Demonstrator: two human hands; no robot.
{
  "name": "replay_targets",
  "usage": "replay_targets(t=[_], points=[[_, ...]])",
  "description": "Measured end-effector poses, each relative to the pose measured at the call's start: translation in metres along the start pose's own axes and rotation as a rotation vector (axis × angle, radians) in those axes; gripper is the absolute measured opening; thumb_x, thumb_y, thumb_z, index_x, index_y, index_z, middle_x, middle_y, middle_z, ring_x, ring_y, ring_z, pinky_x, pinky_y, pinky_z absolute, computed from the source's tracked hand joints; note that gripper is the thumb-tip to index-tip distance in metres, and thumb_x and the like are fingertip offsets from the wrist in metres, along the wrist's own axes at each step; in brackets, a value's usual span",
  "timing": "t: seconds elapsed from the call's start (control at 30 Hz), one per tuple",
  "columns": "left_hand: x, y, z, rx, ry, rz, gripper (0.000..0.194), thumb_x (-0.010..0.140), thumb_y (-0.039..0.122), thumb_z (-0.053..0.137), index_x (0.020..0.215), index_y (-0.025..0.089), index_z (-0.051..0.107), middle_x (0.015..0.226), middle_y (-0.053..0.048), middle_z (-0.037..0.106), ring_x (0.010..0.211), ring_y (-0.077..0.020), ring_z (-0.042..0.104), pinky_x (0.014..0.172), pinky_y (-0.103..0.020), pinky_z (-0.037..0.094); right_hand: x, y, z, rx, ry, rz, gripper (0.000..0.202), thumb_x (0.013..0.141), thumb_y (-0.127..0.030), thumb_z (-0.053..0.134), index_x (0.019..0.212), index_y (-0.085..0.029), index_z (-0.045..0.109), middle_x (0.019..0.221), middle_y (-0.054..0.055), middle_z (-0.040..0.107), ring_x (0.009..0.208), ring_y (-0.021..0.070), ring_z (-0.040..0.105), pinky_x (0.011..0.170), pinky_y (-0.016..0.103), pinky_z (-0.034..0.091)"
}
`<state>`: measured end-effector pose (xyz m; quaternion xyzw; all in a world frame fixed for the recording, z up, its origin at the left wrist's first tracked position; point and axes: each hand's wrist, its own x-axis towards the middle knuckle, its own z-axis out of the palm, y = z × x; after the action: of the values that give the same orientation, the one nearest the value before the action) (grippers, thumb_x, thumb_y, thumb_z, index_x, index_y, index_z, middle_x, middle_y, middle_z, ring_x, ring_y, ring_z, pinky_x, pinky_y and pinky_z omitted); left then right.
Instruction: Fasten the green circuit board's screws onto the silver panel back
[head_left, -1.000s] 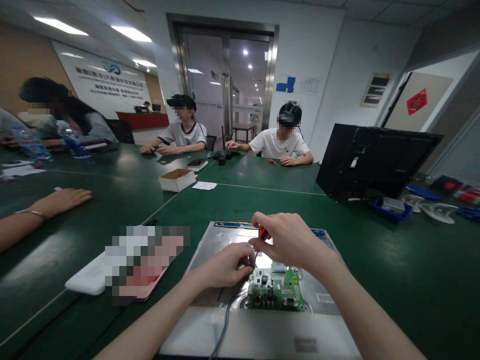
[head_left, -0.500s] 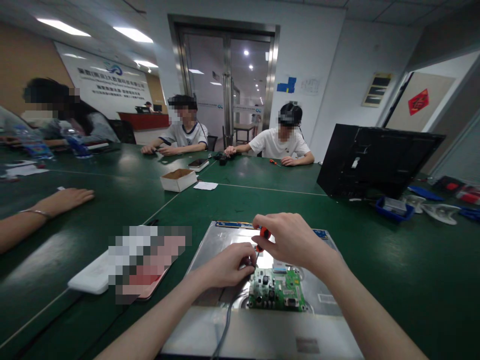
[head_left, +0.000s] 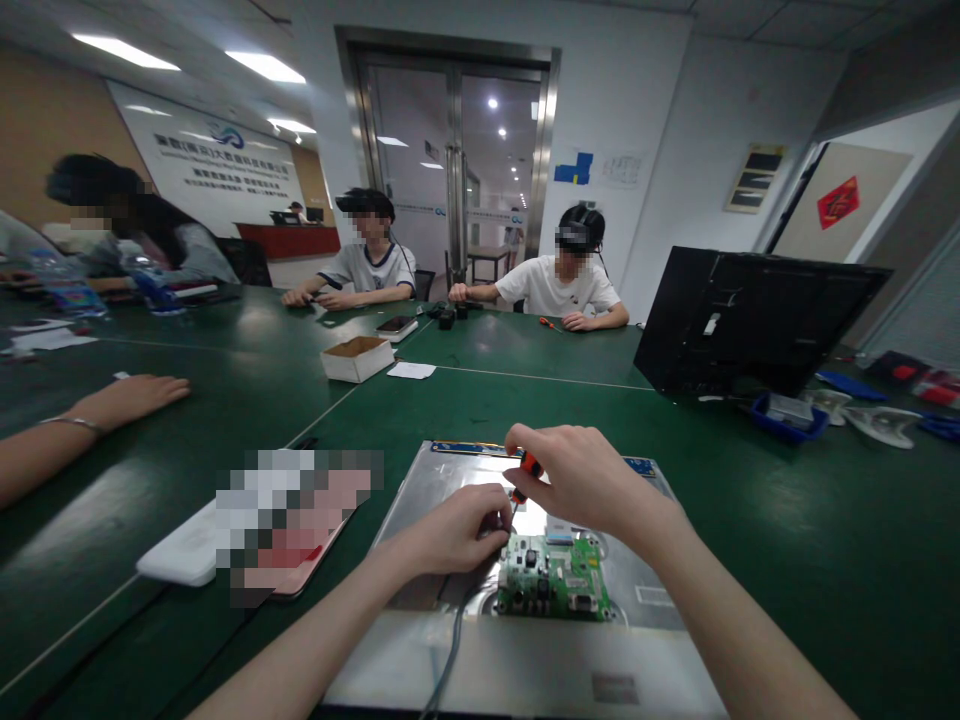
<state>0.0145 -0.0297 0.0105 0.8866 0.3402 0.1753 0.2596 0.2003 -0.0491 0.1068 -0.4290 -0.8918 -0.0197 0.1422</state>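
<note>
A metal-backed display panel (head_left: 660, 660) lies on the table before me, with a green circuit board (head_left: 559, 580) on its middle. My right hand (head_left: 574, 475) grips an orange and black screwdriver (head_left: 531, 464) from above, its shaft slanting down to the upper left corner of the board. Close by that corner, my left hand (head_left: 465, 530) has its fingers pinched together around the screwdriver's tip; what they hold there is hidden. A grey cable (head_left: 455, 640) runs from the board's left side over the panel's near edge.
Left of the panel lie a white device (head_left: 180, 545) and a pink phone (head_left: 300, 575). Another person's hand (head_left: 146, 398) rests further left. A white box (head_left: 356, 360) stands ahead. A black monitor (head_left: 757, 320) and a blue tray (head_left: 791, 420) are at right. People sit opposite.
Both my hands and the screwdriver stay almost where they were. Across the table, the hand of the person in white has shifted slightly.
</note>
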Motion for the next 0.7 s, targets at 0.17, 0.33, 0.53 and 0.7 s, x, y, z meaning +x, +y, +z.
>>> replay_targets(t=[0.17, 0.33, 0.53, 0.7], points=[[-0.0001, -0.0019, 0.0016, -0.015, -0.002, -0.019, 0.004, 0.076, 0.014, 0.054, 0.077, 0.017, 0.054, 0.072, 0.0, 0.055, 0.065, -0.0144, 0.048, 0.058, -0.024, 0.035, 0.0001, 0.0005, 0.0018, 0.041, 0.012, -0.016, 0.016, 0.087, -0.025, 0.054, 0.103, -0.021, 0.053, 0.082, 0.0, 0.07, 0.069, 0.0155, 0.061, 0.053, 0.026, 0.021], [-0.0005, -0.0011, 0.002, -0.033, -0.001, -0.02, 0.004, 0.075, 0.014, 0.052, 0.076, 0.017, 0.053, 0.072, 0.0, 0.055, 0.066, -0.0143, 0.047, 0.058, -0.024, 0.035, 0.0, 0.0026, 0.0003, 0.04, 0.01, -0.006, 0.015, 0.086, -0.025, 0.054, 0.1, -0.021, 0.053, 0.083, 0.001, 0.07, 0.069, 0.0153, 0.06, 0.053, 0.025, 0.022], [-0.0008, -0.0008, 0.0022, -0.023, 0.014, -0.006, 0.004, 0.076, 0.013, 0.053, 0.077, 0.017, 0.054, 0.072, 0.0, 0.056, 0.066, -0.0143, 0.048, 0.059, -0.024, 0.035, -0.0006, 0.0009, 0.0001, 0.041, 0.013, -0.017, 0.015, 0.086, -0.024, 0.055, 0.1, -0.022, 0.054, 0.083, 0.0, 0.07, 0.069, 0.0152, 0.061, 0.052, 0.026, 0.021], [-0.0001, -0.0015, 0.0018, -0.005, 0.003, -0.018, 0.004, 0.077, 0.013, 0.054, 0.075, 0.017, 0.054, 0.072, 0.001, 0.056, 0.066, -0.0142, 0.049, 0.059, -0.025, 0.036, -0.0018, 0.0014, 0.0009, 0.015, 0.013, -0.033, 0.015, 0.087, -0.028, 0.057, 0.1, -0.022, 0.055, 0.083, 0.0, 0.071, 0.067, 0.0151, 0.061, 0.052, 0.026, 0.021]])
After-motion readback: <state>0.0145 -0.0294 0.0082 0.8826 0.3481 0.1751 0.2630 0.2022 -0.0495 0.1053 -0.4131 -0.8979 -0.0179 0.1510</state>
